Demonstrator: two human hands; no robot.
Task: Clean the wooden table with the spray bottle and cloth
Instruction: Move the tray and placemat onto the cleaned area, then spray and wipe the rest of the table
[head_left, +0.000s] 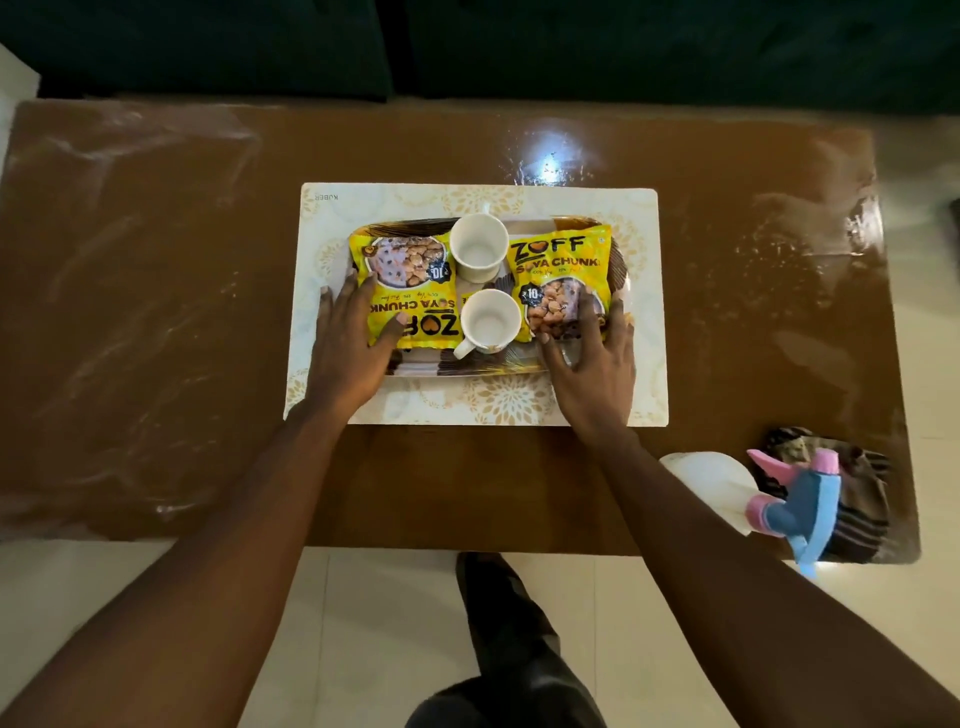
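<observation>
Your left hand (348, 338) and right hand (592, 358) rest, fingers (326, 312) spread, on the brown patterned tray (431, 368); an uneven lift could topple its white ceramic mugs (478, 249).

Brown counter (156, 312); cream floral placemat (509, 405); yellow snack packets (410, 296); white cups (479, 249); pink-and-blue spray bottle (802, 506); brown striped cloth (857, 499).

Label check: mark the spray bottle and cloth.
White plastic spray bottle with pink-blue trigger (711, 483), head view, on its white body.
Brown striped fabric cloth (865, 512), head view, on its right fold.
</observation>
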